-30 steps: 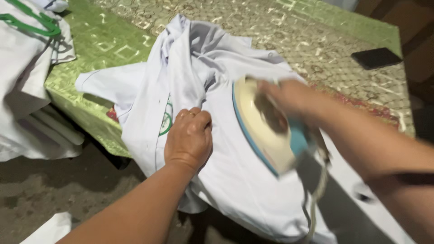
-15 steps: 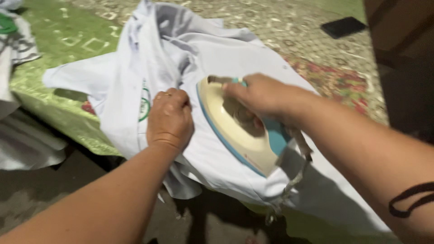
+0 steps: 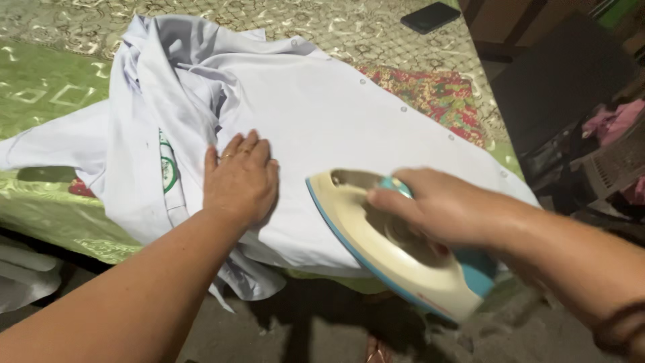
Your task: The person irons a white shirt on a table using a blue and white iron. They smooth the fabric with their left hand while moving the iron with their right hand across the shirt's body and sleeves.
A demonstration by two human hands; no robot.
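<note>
Beyond the left hand's fingertips (image 3: 236, 144), smooth white shirt (image 3: 322, 114) panel is lying unobstructed. Bunched collar folds (image 3: 168, 60) are rising left of them; the cream-and-blue iron (image 3: 383, 249) is blocking the right.

White shirt (image 3: 322, 128), cream-and-blue iron (image 3: 396, 252), green and gold cloth (image 3: 47, 87).

Shirt plain white with small pale buttons and a green round badge (image 3: 166, 171) at left of centre. Iron cream on top, edged and backed in turquoise blue. Cloth shiny green at left with square pattern, gold-beige lattice along the top. Red flowered patch (image 3: 437, 94) at upper right. Black phone (image 3: 430, 17) at top.
</note>
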